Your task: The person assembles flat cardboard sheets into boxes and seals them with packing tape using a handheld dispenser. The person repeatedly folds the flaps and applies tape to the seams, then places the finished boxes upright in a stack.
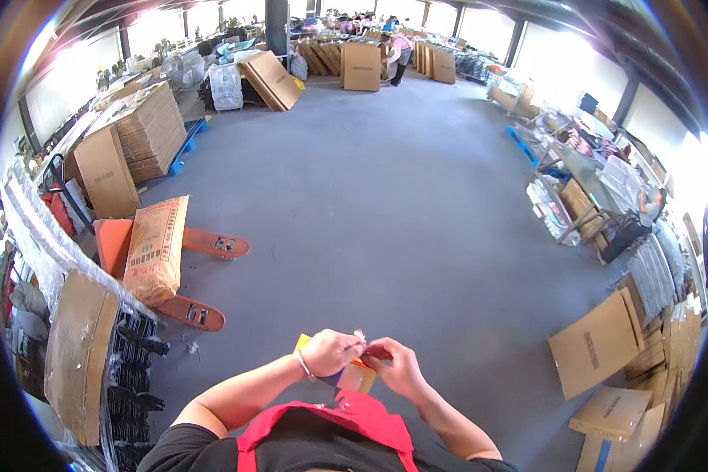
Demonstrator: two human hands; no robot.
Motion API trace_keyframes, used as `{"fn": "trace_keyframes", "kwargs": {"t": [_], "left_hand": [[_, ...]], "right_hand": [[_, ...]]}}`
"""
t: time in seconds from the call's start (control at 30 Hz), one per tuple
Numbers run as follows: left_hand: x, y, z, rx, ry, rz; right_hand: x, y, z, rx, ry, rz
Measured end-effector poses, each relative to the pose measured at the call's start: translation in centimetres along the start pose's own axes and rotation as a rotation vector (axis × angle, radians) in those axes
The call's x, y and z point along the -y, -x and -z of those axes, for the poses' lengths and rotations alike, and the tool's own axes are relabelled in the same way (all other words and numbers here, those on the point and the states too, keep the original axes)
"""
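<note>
Close in front of my red apron [362, 417], both hands are drawn together. My left hand [332, 352], with a pale band at the wrist, is closed over a small yellow, orange and dark-blue item [356, 380]. It looks like a packet or box, but the fingers cover much of it. A small whitish bit [359, 334] pokes up at the left fingertips. My right hand [393, 364] meets the left, its thumb and fingers pinched together at the item's upper edge. What the right fingertips grip is too small to make out.
At left, an orange pallet jack [204, 315] carries a full tan sack [157, 248]; stacked cardboard [153, 134] stands behind it. Black parts [134, 370] are piled near left. Cardboard sheets [594, 346] lean at right. Far back, a person [399, 55] handles cardboard. Grey floor [354, 204] lies between.
</note>
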State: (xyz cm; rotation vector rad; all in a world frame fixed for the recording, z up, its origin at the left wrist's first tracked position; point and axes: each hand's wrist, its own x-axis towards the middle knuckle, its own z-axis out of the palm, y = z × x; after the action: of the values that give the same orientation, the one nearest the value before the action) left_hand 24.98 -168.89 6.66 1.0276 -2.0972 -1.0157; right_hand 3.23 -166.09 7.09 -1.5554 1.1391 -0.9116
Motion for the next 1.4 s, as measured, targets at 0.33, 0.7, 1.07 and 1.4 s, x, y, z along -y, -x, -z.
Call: {"fn": "trace_keyframes", "kwargs": {"t": [0.33, 0.7, 1.07, 1.4], "left_hand": [[17.7, -27.6, 27.7, -0.183, -0.265, 0.303], [44.9, -68.3, 51.1, -0.061, -0.244, 0.386], [69.1, -105.9, 75.1, -0.062, -0.502, 0.242], [90.0, -133.4, 98.5, -0.184, -0.554, 0.154]], "right_hand": [[-0.2, -51.7, 1.8, 0.152, -0.018, 0.041], [-3.1, -100.4, 4.8, -0.019, 0.292, 0.568], [-14.1, -153.5, 11.3, 0.414, 0.550, 0.390], [-13.9, -200.2, 7.1, 0.154, -0.670, -0.316]]}}
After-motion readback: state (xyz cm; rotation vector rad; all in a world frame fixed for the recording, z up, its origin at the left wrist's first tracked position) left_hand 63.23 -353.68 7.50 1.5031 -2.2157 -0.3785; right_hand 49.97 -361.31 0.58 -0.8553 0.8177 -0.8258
